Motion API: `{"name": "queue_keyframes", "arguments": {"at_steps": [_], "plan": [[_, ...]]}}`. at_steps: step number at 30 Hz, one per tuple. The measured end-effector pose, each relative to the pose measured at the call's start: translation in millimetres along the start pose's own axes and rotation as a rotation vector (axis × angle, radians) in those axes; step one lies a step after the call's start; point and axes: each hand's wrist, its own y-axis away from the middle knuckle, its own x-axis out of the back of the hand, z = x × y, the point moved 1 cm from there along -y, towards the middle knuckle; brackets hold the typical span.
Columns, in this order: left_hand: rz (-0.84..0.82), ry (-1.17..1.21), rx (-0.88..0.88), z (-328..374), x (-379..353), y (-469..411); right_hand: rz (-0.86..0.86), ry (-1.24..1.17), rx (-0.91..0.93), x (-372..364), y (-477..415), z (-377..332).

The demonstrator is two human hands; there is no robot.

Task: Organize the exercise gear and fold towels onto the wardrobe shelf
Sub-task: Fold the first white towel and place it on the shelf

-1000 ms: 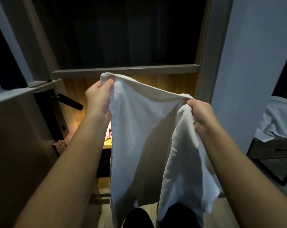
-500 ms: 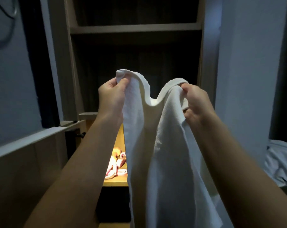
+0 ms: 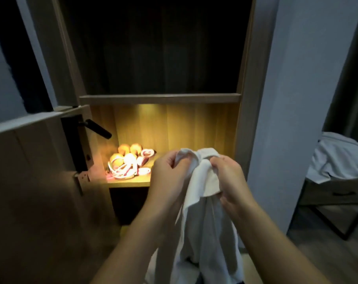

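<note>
Between the two hands, in front of the open wardrobe, a white towel (image 3: 204,218) is held bunched at its top edge, and the rest hangs straight down below the grip. The left hand (image 3: 170,171) is curled round one gathered corner and the right hand (image 3: 229,177) round the other, so both grips are closed on the cloth and almost meet.

Beyond and left of the grip, on the lit shelf (image 3: 129,182), the exercise gear (image 3: 124,162) is gathered in one heap of balls and pink-and-white cords. That part is judged largely done.

No folded towel is seen on the shelf. The folding is judged barely begun, with further folds and the placing left. Far right of the grip, more pale cloth (image 3: 338,160) is draped over a low bench (image 3: 334,193), possibly another towel to be folded.
</note>
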Motion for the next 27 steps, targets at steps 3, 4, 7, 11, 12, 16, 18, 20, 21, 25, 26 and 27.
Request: {"name": "queue_keyframes", "arguments": {"at_steps": [3,4,7,11,12,16,18,20,21,25,26,27], "plan": [[0.023,-0.061,0.093,-44,-9,18,0.020,0.060,-0.051,12,1,45],[0.033,-0.075,0.134,-58,-11,23,0.012,0.081,-0.051,15,3,57],[0.071,-0.091,0.232,-90,-14,35,-0.053,0.080,-0.002,24,7,84],[0.143,-0.035,0.377,-121,-13,45,-0.145,0.142,0.015,36,8,109],[0.154,-0.021,0.408,-128,-12,46,-0.166,0.144,-0.020,41,8,113],[0.180,0.006,0.501,-145,-6,49,-0.418,0.168,-0.103,57,4,121],[0.167,0.004,0.537,-151,-4,52,-0.495,0.247,0.005,60,2,121],[0.144,0.010,0.561,-153,-2,54,-0.464,0.398,0.156,58,-1,120],[0.125,0.008,0.559,-153,-2,55,-0.436,0.493,0.213,56,-3,120],[0.065,-0.052,0.431,-138,0,54,-0.327,0.871,0.341,51,-11,112],[0.067,-0.059,0.398,-134,1,53,-0.314,0.930,0.409,50,-12,108],[0.075,-0.068,0.366,-131,2,52,-0.318,0.954,0.494,50,-13,104]]}}
